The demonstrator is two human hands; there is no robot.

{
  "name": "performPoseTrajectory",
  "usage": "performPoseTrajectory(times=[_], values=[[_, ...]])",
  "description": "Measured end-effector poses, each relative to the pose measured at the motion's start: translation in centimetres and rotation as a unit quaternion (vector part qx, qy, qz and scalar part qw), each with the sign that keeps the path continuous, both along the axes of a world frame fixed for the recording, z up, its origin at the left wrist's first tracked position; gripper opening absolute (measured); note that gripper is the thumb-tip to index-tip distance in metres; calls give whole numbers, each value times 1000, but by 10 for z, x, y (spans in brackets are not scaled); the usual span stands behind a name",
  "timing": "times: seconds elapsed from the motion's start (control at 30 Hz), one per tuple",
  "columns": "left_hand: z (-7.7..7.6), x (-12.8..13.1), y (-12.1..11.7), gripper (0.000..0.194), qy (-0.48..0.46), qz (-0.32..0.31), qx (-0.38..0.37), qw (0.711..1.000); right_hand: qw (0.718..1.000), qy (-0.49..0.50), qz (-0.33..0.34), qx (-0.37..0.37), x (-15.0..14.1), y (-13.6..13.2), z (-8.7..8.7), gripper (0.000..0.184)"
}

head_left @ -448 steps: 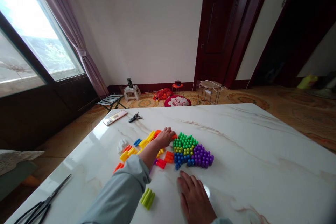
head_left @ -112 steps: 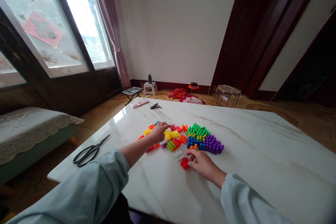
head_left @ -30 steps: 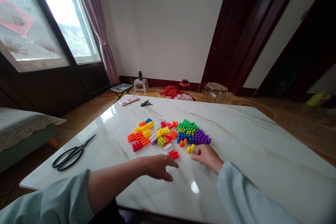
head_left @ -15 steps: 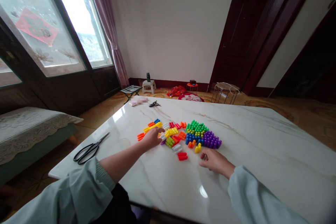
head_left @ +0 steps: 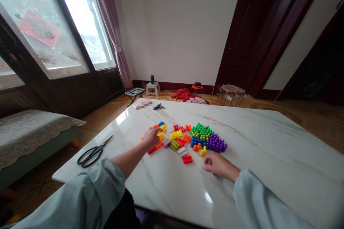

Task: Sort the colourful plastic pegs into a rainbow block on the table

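My left hand is over the left part of a spread of small coloured plastic capsule-shaped pieces, its fingers stretched out by yellow pieces. Some pieces are hidden under it. Curled on the table, my right hand has its fingers pressed together; whether anything is inside is hidden. Just beyond it are a yellow pair and an orange pair. Red pieces and white pieces lie between the hands. Green, blue and purple pieces form tight clusters.
Black-handled scissors lie on the white marbled table at the left. Small pliers or cutters and a blurred pinkish packet are near the far edge. Stools and a red net bag are on the floor beyond.
My left hand has moved left and slightly up across the pieces, uncovering white pieces and red and orange ones. My right hand stays almost where it was.
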State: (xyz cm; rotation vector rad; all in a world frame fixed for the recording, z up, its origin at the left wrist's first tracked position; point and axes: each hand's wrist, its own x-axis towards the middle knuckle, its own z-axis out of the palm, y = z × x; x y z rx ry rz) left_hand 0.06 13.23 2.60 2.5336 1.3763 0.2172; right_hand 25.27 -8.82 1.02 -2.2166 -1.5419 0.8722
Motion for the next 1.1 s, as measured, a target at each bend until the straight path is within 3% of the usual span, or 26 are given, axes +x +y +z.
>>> performPoseTrajectory(times=[0.23,0.53,0.67,0.87,1.1], values=[[-8,-6,13,50,46,13,2,999,1000,-7,-6,-19,-4,1,7,19],[-9,0,9,51,7,-12,0,1000,1000,-1,-5,-7,-5,0,8,17],[-11,1,11,48,-9,-53,-8,999,1000,-17,0,-15,-6,1,8,16],[-16,4,10,61,-19,-132,-24,991,999,-30,13,-17,-4,4,3,16],[-16,5,4,60,-15,-157,-32,987,1000,-6,21,-10,-1,4,-6,16]])
